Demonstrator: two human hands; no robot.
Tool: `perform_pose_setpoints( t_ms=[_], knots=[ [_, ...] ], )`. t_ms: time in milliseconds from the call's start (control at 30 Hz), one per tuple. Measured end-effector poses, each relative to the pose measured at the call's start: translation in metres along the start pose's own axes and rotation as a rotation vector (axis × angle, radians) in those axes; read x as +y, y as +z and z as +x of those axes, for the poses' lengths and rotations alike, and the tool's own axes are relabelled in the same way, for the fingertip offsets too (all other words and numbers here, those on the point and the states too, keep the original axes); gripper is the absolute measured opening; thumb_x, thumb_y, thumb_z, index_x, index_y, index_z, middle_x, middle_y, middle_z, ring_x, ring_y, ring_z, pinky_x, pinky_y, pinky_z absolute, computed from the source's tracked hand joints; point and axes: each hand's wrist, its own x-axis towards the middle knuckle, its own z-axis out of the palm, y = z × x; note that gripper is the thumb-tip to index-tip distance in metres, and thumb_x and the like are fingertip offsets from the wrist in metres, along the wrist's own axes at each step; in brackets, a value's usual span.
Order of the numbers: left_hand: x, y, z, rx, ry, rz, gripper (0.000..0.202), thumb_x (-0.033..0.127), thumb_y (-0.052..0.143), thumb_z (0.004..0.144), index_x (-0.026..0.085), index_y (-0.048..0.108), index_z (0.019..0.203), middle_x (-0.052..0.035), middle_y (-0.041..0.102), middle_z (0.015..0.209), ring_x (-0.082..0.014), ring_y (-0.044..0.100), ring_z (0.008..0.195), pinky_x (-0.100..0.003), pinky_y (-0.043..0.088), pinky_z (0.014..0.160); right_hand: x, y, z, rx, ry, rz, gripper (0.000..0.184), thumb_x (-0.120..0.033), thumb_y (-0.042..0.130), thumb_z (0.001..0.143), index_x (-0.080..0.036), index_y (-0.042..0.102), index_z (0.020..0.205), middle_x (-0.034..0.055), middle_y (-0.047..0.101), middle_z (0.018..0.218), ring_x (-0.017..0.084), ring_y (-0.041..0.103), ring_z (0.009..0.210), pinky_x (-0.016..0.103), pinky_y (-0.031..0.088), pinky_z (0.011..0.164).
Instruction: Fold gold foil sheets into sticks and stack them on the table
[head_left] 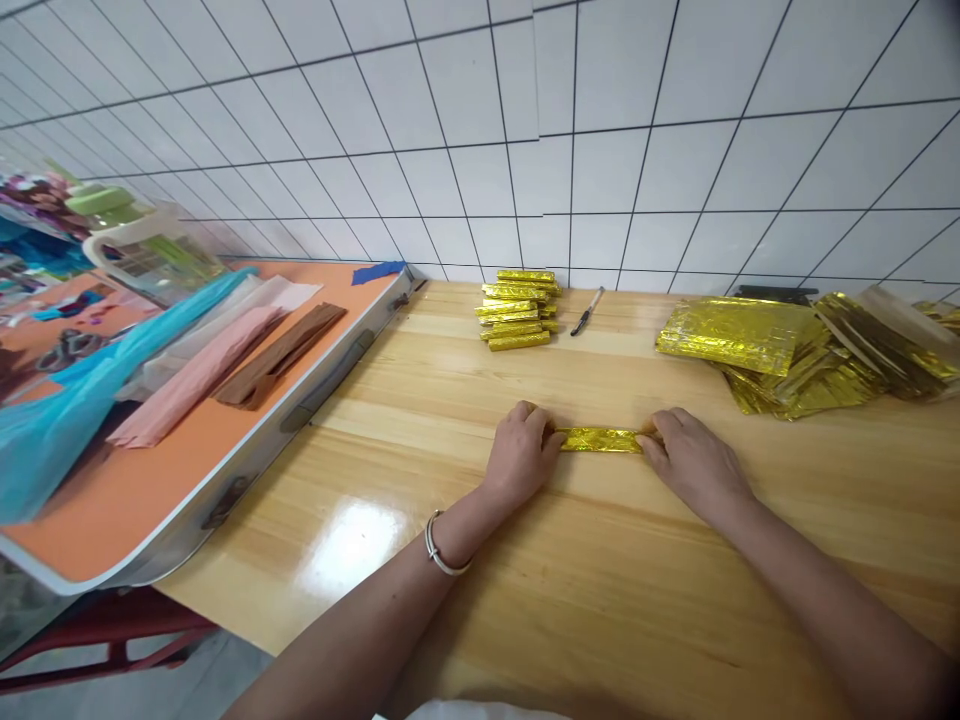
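Note:
A narrow folded strip of gold foil paper (pixel 600 439) lies flat on the wooden table (pixel 600 600), right in front of me. My left hand (pixel 521 453), with a silver bangle on its wrist, has its fingers curled down and pinches the strip's left end. My right hand (pixel 694 460) presses and pinches the right end with bent fingers. A stack of finished folded gold strips (pixel 517 310) sits farther back near the wall. A pile of flat gold foil sheets (pixel 795 350) lies at the back right.
A pen (pixel 586 311) lies beside the stack. To the left stands an orange-topped folding table (pixel 97 510) with pink, brown and blue paper or plastic and a clear container. A white tiled wall runs behind both tables.

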Motion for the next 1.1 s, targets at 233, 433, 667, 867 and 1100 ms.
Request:
perform_pose_setpoints(
  t_ms=[233, 433, 667, 867, 1100],
  knots=[
    [0.0, -0.004, -0.003, -0.065, 0.049, -0.054, 0.008, 0.022, 0.054, 0.085, 0.018, 0.051, 0.078, -0.0024, 0.055, 0.08, -0.0174, 0.052, 0.079, -0.029, 0.042, 0.07, 0.003, 0.006, 0.002, 0.009, -0.03, 0.009, 0.01, -0.028, 0.046, 0.087, -0.02, 0.049, 0.083, 0.0062, 0.056, 0.086, 0.021, 0.055, 0.08, 0.03, 0.038, 0.062],
    [0.002, -0.007, -0.005, -0.117, 0.068, -0.099, 0.005, 0.019, 0.05, 0.085, 0.019, 0.05, 0.081, -0.0018, 0.058, 0.079, -0.0161, 0.053, 0.074, -0.027, 0.041, 0.066, 0.005, 0.01, 0.0, 0.068, -0.077, 0.019, 0.008, -0.025, 0.045, 0.086, -0.02, 0.047, 0.08, 0.0065, 0.055, 0.083, 0.022, 0.054, 0.077, 0.031, 0.039, 0.062],
    [-0.002, -0.014, -0.008, -0.103, 0.067, -0.246, 0.005, 0.019, 0.049, 0.086, 0.019, 0.051, 0.082, -0.0008, 0.057, 0.078, -0.0134, 0.052, 0.071, -0.024, 0.041, 0.064, 0.007, 0.011, 0.0, 0.059, -0.028, 0.288, 0.009, -0.027, 0.05, 0.084, -0.023, 0.045, 0.077, 0.0, 0.054, 0.072, 0.017, 0.052, 0.064, 0.028, 0.038, 0.056],
    [-0.006, -0.017, -0.009, 0.022, 0.055, -0.533, 0.004, 0.019, 0.051, 0.086, 0.018, 0.055, 0.087, -0.0018, 0.058, 0.084, -0.0118, 0.054, 0.076, -0.023, 0.044, 0.069, -0.001, -0.004, -0.006, 0.344, -0.222, 0.467, 0.004, -0.02, 0.052, 0.084, -0.023, 0.049, 0.084, 0.0015, 0.055, 0.079, 0.016, 0.055, 0.073, 0.029, 0.044, 0.067],
    [-0.007, -0.017, -0.007, 0.003, -0.143, -0.94, 0.013, 0.025, 0.063, 0.08, 0.017, 0.056, 0.087, -0.0003, 0.056, 0.08, -0.0098, 0.053, 0.07, -0.022, 0.046, 0.065, -0.01, -0.015, -0.013, 0.447, -0.322, 0.498, 0.016, -0.015, 0.056, 0.082, -0.026, 0.053, 0.094, 0.002, 0.061, 0.083, 0.018, 0.059, 0.078, 0.033, 0.047, 0.072]
  ],
)
